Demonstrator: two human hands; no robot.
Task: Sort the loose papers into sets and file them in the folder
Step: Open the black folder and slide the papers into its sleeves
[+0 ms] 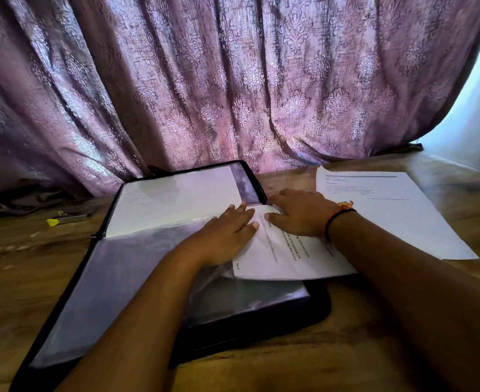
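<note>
A black folder with clear plastic sleeves lies open on the wooden table, one sleeve holding a white sheet. A printed paper lies across the folder's right side, partly slid under a clear sleeve. My left hand lies flat on the sleeve and the paper's left edge, fingers straight. On the paper's top edge rests my right hand, fingers spread and pressing down. A stack of loose printed papers lies on the table to the right of the folder.
A purple patterned curtain hangs right behind the table. A small object with a yellow tip lies at the left of the folder. The wooden table extends toward me.
</note>
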